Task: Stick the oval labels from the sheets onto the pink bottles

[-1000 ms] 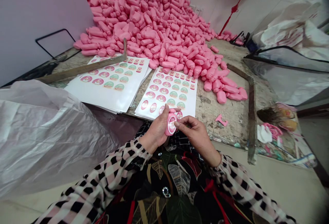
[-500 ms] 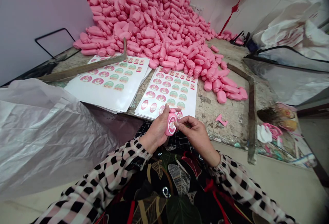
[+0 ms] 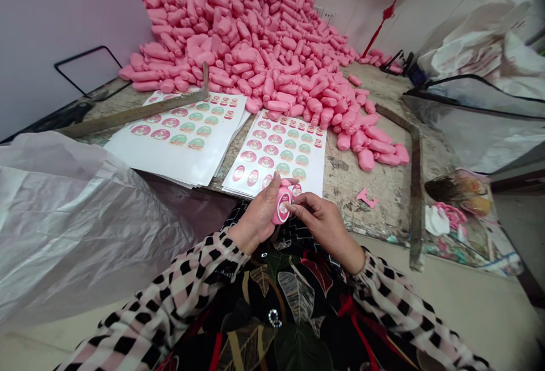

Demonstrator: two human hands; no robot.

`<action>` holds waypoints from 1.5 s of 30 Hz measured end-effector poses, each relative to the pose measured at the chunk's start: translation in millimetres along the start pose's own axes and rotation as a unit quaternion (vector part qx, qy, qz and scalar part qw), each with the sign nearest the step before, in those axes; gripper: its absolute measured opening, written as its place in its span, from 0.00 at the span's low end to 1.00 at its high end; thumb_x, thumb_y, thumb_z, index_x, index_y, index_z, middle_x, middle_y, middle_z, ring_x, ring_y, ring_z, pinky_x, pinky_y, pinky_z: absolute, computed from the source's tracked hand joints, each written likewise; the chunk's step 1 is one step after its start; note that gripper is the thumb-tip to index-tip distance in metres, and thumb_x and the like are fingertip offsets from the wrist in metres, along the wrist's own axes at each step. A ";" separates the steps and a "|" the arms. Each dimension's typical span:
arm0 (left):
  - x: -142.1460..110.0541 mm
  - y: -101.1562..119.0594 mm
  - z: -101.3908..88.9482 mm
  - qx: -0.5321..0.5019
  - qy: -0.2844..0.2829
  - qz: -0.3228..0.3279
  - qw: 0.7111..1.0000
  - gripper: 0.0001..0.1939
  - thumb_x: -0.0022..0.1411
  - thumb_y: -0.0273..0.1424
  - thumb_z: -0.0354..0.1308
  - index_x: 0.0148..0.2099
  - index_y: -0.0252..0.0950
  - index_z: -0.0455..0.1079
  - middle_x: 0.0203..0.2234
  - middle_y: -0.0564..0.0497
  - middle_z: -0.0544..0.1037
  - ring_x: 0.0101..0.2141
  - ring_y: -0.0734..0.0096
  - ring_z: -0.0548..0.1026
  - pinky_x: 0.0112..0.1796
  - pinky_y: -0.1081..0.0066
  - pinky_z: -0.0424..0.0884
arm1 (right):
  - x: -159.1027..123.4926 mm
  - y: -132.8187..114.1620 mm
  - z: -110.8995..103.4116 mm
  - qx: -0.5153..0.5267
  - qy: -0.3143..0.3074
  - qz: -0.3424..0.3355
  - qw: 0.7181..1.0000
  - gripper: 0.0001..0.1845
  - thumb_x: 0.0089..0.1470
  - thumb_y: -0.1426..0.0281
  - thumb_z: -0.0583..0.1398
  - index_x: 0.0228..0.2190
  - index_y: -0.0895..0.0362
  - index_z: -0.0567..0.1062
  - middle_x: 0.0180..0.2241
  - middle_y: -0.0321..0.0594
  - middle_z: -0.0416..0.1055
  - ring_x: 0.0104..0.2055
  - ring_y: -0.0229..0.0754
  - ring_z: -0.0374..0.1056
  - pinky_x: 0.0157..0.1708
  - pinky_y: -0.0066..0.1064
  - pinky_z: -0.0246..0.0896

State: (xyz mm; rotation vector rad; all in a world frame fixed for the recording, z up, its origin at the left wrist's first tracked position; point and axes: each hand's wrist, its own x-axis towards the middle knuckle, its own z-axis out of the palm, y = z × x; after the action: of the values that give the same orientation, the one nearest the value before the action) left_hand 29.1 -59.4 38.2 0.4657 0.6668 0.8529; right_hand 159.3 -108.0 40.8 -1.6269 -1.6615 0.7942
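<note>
My left hand is wrapped round a small pink bottle, with the thumb along its side. An oval pink-and-white sticker lies on the bottle's front, facing me. The fingers of my right hand are closed in a pinch, with thumb and fingertip at the sticker's right edge. Just beyond my hands lies a white sticker sheet with rows of pink and green stickers; my hands cover part of its near edge.
A large heap of pink bottles covers the back of the worn table. More sticker sheets lie left under a wooden strip. Another strip stands right, near a pink scrap. Clear plastic hangs at left.
Both hands stay together at the bottle, with only a very slight shift. My right thumb still touches the sticker's edge. The whole view has drifted a little.
</note>
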 end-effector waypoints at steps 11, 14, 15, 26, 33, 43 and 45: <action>-4.6 2.0 -1.6 0.051 -0.020 0.034 0.998 0.29 0.52 0.52 0.53 0.44 0.32 0.71 0.35 0.45 0.75 0.38 0.65 0.72 0.42 0.69 0.65 | 0.3 0.6 -7.7 -0.047 -0.068 -0.036 0.996 0.12 0.58 0.61 0.51 0.34 0.53 0.70 0.27 0.33 0.70 0.29 0.37 0.64 0.30 0.27 0.55; -7.4 2.1 -0.1 0.079 -0.012 0.062 0.995 0.28 0.52 0.51 0.53 0.44 0.33 0.72 0.34 0.46 0.75 0.40 0.64 0.71 0.42 0.69 0.64 | -1.1 -2.5 -8.1 -0.071 -0.063 -0.042 0.995 0.12 0.58 0.62 0.50 0.37 0.51 0.71 0.30 0.34 0.72 0.31 0.38 0.65 0.32 0.28 0.56; -8.4 2.2 0.7 0.086 -0.010 0.071 0.994 0.27 0.53 0.50 0.54 0.44 0.33 0.72 0.33 0.46 0.75 0.41 0.64 0.71 0.42 0.69 0.64 | -1.6 -3.9 -8.1 -0.074 -0.060 -0.041 0.995 0.12 0.58 0.62 0.50 0.38 0.50 0.71 0.31 0.34 0.72 0.32 0.38 0.66 0.33 0.28 0.56; -12.3 16.2 5.3 0.072 0.022 0.124 0.989 0.24 0.54 0.50 0.52 0.40 0.35 0.71 0.21 0.55 0.70 0.23 0.78 0.67 0.31 0.76 0.64 | -5.5 3.1 -9.1 0.215 -0.002 0.082 0.973 0.13 0.51 0.61 0.58 0.38 0.53 0.70 0.31 0.36 0.70 0.30 0.37 0.63 0.32 0.30 0.58; -9.4 0.5 9.3 -0.012 -0.016 0.053 0.998 0.20 0.56 0.45 0.55 0.40 0.32 0.71 0.26 0.50 0.74 0.29 0.73 0.72 0.36 0.73 0.67 | 15.2 -14.3 13.8 0.336 0.062 0.076 0.937 0.24 0.39 0.65 0.66 0.38 0.52 0.64 0.37 0.34 0.68 0.32 0.35 0.62 0.34 0.29 0.60; -5.3 -1.7 4.0 -0.103 0.073 -0.017 0.992 0.14 0.54 0.40 0.59 0.33 0.33 0.66 0.25 0.54 0.71 0.23 0.80 0.70 0.26 0.78 0.67 | 1.0 5.5 32.0 0.294 0.039 0.087 0.951 0.34 0.34 0.64 0.69 0.43 0.51 0.61 0.29 0.29 0.61 0.30 0.34 0.60 0.31 0.28 0.59; -4.9 0.8 4.4 -0.102 0.073 -0.017 0.992 0.14 0.54 0.40 0.59 0.33 0.33 0.65 0.23 0.55 0.70 0.22 0.80 0.69 0.23 0.78 0.67 | -3.1 3.7 30.4 0.293 0.025 0.085 0.952 0.34 0.33 0.65 0.69 0.42 0.50 0.62 0.29 0.30 0.62 0.30 0.35 0.61 0.32 0.28 0.59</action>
State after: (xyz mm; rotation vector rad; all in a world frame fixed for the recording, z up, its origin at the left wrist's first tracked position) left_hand 29.4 -63.3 43.5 0.2100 0.7107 0.9187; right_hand 137.0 -110.0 19.7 -1.3525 -1.1055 1.1890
